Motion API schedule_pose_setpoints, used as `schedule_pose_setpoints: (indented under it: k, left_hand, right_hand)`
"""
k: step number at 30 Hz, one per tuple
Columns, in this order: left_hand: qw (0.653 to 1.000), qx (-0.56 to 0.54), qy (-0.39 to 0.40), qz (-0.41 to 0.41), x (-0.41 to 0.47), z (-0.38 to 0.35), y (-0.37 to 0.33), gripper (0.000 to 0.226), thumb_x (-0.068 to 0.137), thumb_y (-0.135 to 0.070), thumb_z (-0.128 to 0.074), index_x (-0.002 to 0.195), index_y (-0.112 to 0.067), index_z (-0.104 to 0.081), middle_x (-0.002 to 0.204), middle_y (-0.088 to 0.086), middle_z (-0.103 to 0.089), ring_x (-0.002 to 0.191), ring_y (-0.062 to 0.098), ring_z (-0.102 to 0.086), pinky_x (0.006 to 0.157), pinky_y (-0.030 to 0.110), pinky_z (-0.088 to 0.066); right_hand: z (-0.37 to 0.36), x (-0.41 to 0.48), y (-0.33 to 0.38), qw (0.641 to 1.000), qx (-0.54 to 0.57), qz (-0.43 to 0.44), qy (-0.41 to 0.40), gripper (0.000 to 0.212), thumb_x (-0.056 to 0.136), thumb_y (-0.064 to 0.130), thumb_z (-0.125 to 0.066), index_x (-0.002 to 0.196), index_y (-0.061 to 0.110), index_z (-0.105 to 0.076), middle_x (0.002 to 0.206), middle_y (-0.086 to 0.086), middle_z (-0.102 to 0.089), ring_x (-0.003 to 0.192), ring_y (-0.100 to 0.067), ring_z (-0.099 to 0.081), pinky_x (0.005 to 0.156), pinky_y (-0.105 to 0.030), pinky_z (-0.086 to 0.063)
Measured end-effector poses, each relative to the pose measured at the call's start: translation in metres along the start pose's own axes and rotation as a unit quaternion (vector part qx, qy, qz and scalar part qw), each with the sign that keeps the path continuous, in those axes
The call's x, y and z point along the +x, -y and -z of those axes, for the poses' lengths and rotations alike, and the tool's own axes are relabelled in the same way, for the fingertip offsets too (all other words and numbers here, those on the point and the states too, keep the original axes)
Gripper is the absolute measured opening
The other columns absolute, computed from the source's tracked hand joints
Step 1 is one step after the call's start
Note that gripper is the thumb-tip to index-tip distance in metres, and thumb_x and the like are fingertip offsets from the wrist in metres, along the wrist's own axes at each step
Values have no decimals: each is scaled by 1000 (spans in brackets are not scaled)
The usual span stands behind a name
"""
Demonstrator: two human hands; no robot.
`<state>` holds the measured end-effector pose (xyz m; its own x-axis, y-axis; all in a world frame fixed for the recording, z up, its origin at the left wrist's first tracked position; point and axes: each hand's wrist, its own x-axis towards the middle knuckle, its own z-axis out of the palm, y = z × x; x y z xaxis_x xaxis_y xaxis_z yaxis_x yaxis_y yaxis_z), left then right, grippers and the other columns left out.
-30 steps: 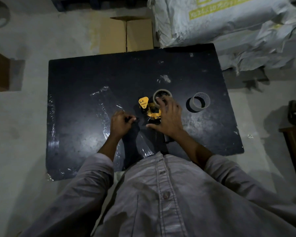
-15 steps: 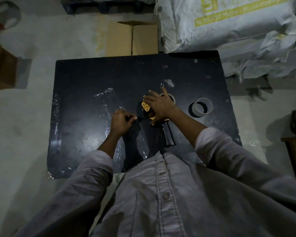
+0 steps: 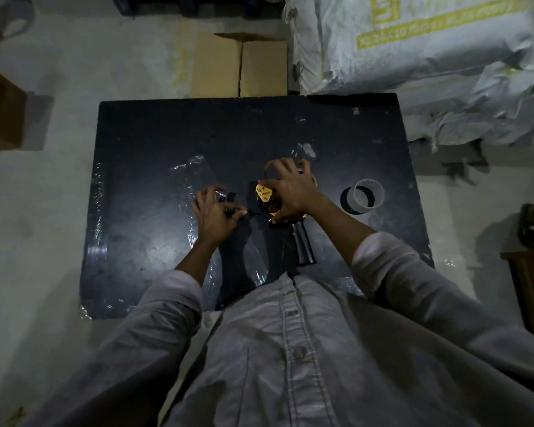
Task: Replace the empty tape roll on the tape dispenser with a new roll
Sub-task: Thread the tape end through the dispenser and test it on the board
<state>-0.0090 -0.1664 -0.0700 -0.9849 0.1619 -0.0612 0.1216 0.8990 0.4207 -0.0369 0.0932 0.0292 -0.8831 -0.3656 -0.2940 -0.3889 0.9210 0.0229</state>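
Head view, looking down: we see a black table [image 3: 154, 143] with the tape dispenser [image 3: 264, 195] lying near its middle. The dispenser has a yellow body with a small printed label, too small for us to read, and a dark handle [image 3: 304, 245] pointing back toward the person. Our right hand [image 3: 292, 192] is spread over the top of the dispenser, fingers curled around the roll [image 3: 302, 168] mounted there; most of that roll is hidden under the hand, so we cannot tell whether it carries tape. Our left hand [image 3: 215, 214] sits just beside the dispenser, thumb and fingers pinched together on a thin dark part at the dispenser's front end; what exactly it pinches is unclear. A second roll [image 3: 367, 198], pale and ring-shaped, stands on the table to the right, apart from the dispenser. Strips of clear film [image 3: 195, 177] lie stuck on the table surface. A cardboard box [image 3: 239, 67] and large pale sacks [image 3: 429, 57] sit on the floor beyond the table.
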Motion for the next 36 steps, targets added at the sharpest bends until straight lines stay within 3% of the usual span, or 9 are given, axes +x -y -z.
schedule_pose_setpoints:
  k: [5,10,14,18,21,25,29,33,36]
  left_hand:
    - [1000,-6,-15,-15,-1,2,-7,20,84,-58,-88,101,-47,-86,153,0,-47,143,32,-31,113,55,-31]
    - [1000,-26,9,6,3,-4,-11,14,88,-50,-87,102,-46,-84,131,-5,-62,131,28,-46,110,50,-35]
    - [982,-161,86,40,7,-3,-11,20,100,-16,-79,111,-31,-87,104,-4,-85,98,13,-77,90,32,-59]
    - [894,-392,50,211,4,-2,-16,43,105,15,-50,133,-6,-76,87,10,-74,54,4,-65,51,23,-53]
    - [838,-458,1,298,0,-4,-16,38,109,8,-49,131,-10,-74,86,12,-75,55,13,-64,49,23,-53]
    - [831,-460,8,314,-11,-11,-19,37,106,6,-51,128,-9,-76,92,13,-78,62,15,-66,51,24,-51]
    - [790,-516,45,328,-21,-9,-41,32,106,6,-52,123,-9,-75,94,12,-78,64,17,-67,55,27,-53]
    - [746,-554,91,358,-21,-10,-56,32,107,2,-52,131,-9,-71,103,9,-81,77,20,-71,67,34,-62]
    - [726,-571,123,363,-22,-7,-60,33,110,-5,-50,137,-6,-67,116,12,-81,97,28,-73,81,40,-64]
  right_hand:
    - [-5,-2,10,999,28,-1,-41,81,70,72,-82,144,41,-70,164,0,-38,156,-33,-34,125,-71,-23]
    - [-18,-23,20,986,149,-62,-44,114,76,76,-85,170,31,-42,175,-6,-26,159,-37,-29,127,-70,-21]
    - [-45,-59,25,917,318,-199,-132,89,88,61,-81,165,35,-45,159,-9,-38,152,-34,-34,119,-59,-29]
    - [-76,-93,21,822,427,-326,-187,68,95,44,-84,151,20,-54,150,-12,-44,142,-33,-49,113,-49,-43]
    - [-89,-102,16,705,567,-411,-114,69,96,69,-70,137,18,-49,143,-12,-56,134,-33,-61,114,-57,-54]
    - [-81,-106,14,534,760,-369,30,66,107,72,-58,120,10,-76,117,-22,-82,106,-34,-78,91,-45,-64]
    - [-84,-105,7,517,788,-320,98,89,90,80,-76,134,3,-75,116,-24,-82,97,-41,-79,103,-58,-64]
    - [-74,-102,11,499,798,-286,179,87,87,89,-71,120,8,-71,99,-11,-74,76,-22,-68,69,-37,-57]
    - [-68,-106,10,482,815,-263,185,86,94,91,-57,113,8,-73,84,-5,-65,64,-17,-57,59,-31,-51]
